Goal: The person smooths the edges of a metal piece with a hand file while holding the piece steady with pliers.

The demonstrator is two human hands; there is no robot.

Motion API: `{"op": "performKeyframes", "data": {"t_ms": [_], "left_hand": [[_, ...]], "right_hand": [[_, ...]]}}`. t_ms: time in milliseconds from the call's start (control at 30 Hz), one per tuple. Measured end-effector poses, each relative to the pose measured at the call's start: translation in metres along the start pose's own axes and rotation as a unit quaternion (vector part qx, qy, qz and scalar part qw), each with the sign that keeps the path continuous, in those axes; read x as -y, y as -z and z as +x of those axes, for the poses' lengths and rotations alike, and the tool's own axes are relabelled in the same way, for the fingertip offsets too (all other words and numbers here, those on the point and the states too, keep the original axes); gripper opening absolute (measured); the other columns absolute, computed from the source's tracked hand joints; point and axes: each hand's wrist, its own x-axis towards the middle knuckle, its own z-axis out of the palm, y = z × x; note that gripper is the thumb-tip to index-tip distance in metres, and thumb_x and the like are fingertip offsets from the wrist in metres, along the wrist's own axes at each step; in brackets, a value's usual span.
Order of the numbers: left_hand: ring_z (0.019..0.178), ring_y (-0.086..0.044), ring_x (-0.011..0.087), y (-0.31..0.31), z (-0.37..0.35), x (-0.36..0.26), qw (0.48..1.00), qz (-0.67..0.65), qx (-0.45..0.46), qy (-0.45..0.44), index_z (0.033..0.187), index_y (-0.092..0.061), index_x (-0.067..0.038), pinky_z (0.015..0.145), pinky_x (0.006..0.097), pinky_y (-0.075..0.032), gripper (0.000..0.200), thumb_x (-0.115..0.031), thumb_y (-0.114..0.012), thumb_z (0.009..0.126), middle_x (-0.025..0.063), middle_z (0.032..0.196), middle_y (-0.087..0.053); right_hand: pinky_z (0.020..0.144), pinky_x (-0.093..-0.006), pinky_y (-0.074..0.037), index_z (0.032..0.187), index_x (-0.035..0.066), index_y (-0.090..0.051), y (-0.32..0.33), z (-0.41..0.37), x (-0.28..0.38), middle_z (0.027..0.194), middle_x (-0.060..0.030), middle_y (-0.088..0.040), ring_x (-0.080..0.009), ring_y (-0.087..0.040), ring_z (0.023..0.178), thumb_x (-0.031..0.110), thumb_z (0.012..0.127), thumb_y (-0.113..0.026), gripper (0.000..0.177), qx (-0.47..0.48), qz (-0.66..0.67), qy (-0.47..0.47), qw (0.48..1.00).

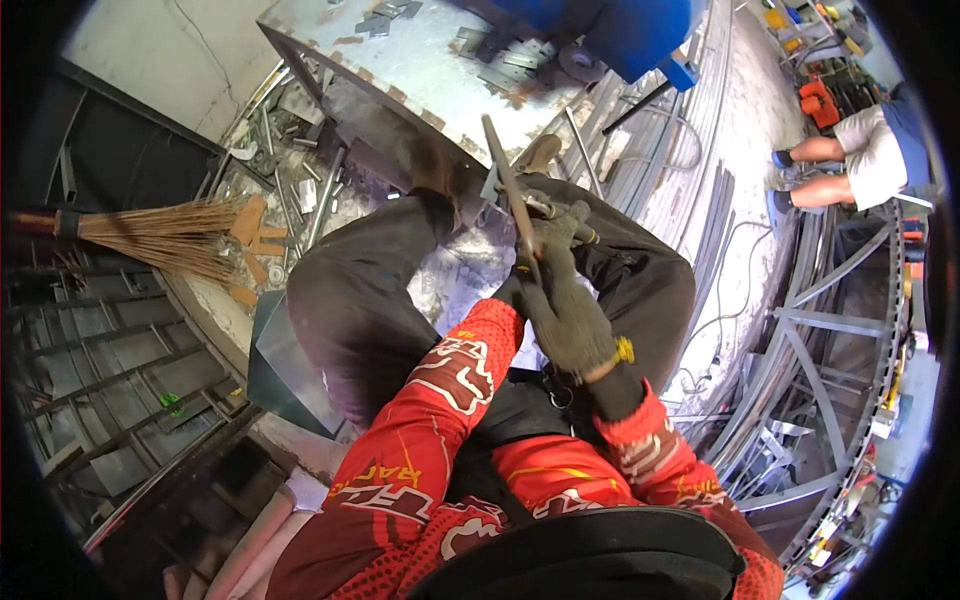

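My right hand (572,318), in a grey-green knitted glove with a yellow cuff edge, is between my knees. Its fingers are closed around a long, narrow, flat metal bar (510,180), brownish and tilted upward away from me. Just beside it, at the end of the red sleeve, my left hand (519,284) is dark and mostly covered by the right glove and the bar. Its fingers do not show clearly. Close to the gloved fingers, under the bar, lies a small pale metal piece (491,186) whose kind I cannot make out.
A worn metal table (420,95) stands ahead, bearing metal plates and a blue machine (640,35). Long metal strips (715,210) lie to the right, near a curved metal frame (835,370). A broom (150,232) and scraps are at left. Another person's legs (820,170) show at far right.
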Motion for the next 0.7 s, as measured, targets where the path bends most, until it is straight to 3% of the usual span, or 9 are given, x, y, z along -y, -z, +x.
{"op": "performKeyframes", "data": {"t_ms": [67,133,167,267,400,533,600,633,700], "left_hand": [[0.094,-0.067,0.023,0.0,-0.008,0.002,1.0,0.017,-0.007,0.0,0.099,-0.063,-0.005,0.088,0.0348,-0.056,0.021,-0.025,-0.061,0.098,0.0092,0.098,-0.069],[0.094,-0.067,0.023,-0.003,-0.023,0.001,0.999,0.034,-0.015,-0.001,0.099,-0.063,-0.005,0.089,0.0347,-0.056,0.021,-0.025,-0.061,0.099,0.0093,0.098,-0.069],[0.094,-0.067,0.0229,-0.005,-0.025,-0.004,0.999,0.041,-0.017,-0.002,0.1,-0.063,-0.005,0.089,0.0347,-0.056,0.021,-0.025,-0.061,0.099,0.0093,0.098,-0.069],[0.095,-0.067,0.0229,-0.01,-0.012,-0.01,0.999,0.046,-0.023,-0.012,0.1,-0.063,-0.004,0.089,0.0346,-0.056,0.021,-0.025,-0.061,0.099,0.0094,0.098,-0.069],[0.095,-0.067,0.0227,-0.007,0.012,-0.015,0.997,0.049,-0.052,-0.012,0.1,-0.063,-0.004,0.089,0.0345,-0.056,0.021,-0.025,-0.061,0.099,0.0095,0.099,-0.07],[0.096,-0.068,0.0226,-0.004,-0.042,-0.008,0.995,0.076,-0.06,0.0,0.1,-0.063,-0.004,0.089,0.0344,-0.056,0.021,-0.025,-0.061,0.099,0.0095,0.099,-0.07],[0.096,-0.068,0.0226,-0.018,-0.015,-0.015,0.993,0.097,-0.064,-0.004,0.1,-0.063,-0.004,0.09,0.0343,-0.056,0.021,-0.025,-0.061,0.099,0.0096,0.1,-0.07],[0.096,-0.068,0.0226,-0.018,-0.012,-0.023,0.992,0.106,-0.066,-0.005,0.1,-0.063,-0.004,0.09,0.0343,-0.056,0.021,-0.025,-0.061,0.099,0.0096,0.1,-0.07],[0.097,-0.068,0.0225,-0.019,-0.015,-0.03,0.991,0.116,-0.071,-0.012,0.1,-0.063,-0.004,0.09,0.0342,-0.056,0.021,-0.025,-0.061,0.099,0.0097,0.1,-0.07]], "right_hand": [[0.081,-0.0552,-0.052,0.143,0.003,-0.039,-0.005,0.037,-0.002,0.106,-0.0336,-0.066,-0.0492,-0.068,0.091,0.022,0.1,-0.055,0.049,0.005,0.012,0.046,0.999],[0.082,-0.0568,-0.052,0.142,0.004,-0.037,-0.017,0.064,-0.013,0.106,-0.0361,-0.066,-0.0534,-0.066,0.095,0.022,0.1,-0.055,0.049,-0.14,-0.17,0.251,0.943],[0.082,-0.0568,-0.052,0.142,0.004,-0.037,-0.016,0.059,-0.013,0.106,-0.0361,-0.066,-0.0534,-0.066,0.095,0.022,0.1,-0.055,0.049,-0.144,-0.17,0.252,0.942],[0.084,-0.059,-0.051,0.145,0.005,-0.034,0.007,0.017,-0.003,0.112,-0.0363,-0.065,-0.0555,-0.064,0.104,0.02,0.1,-0.056,0.052,0.061,0.024,0.011,0.998],[0.082,-0.0596,-0.05,0.145,0.006,-0.034,0.011,-0.022,-0.011,0.111,-0.0345,-0.066,-0.0556,-0.065,0.101,0.021,0.1,-0.057,0.053,0.038,-0.023,-0.037,0.998],[0.085,-0.0573,-0.05,0.145,0.007,-0.035,-0.001,0.036,-0.014,0.112,-0.0319,-0.066,-0.0532,-0.065,0.102,0.021,0.099,-0.058,0.053,0.048,0.012,0.009,0.999],[0.089,-0.0513,-0.051,0.144,0.006,-0.04,-0.012,0.071,-0.016,0.114,-0.0304,-0.066,-0.0487,-0.066,0.106,0.021,0.098,-0.06,0.052,-0.068,-0.081,0.183,0.977],[0.089,-0.0513,-0.051,0.144,0.006,-0.04,-0.007,0.07,-0.011,0.114,-0.0304,-0.066,-0.0487,-0.066,0.106,0.021,0.098,-0.06,0.052,-0.073,-0.079,0.185,0.977],[0.09,-0.045,-0.051,0.141,0.006,-0.046,0.01,0.066,0.001,0.111,-0.0249,-0.067,-0.0369,-0.066,0.105,0.018,0.097,-0.062,0.048,-0.008,0.094,0.077,0.993]]}}
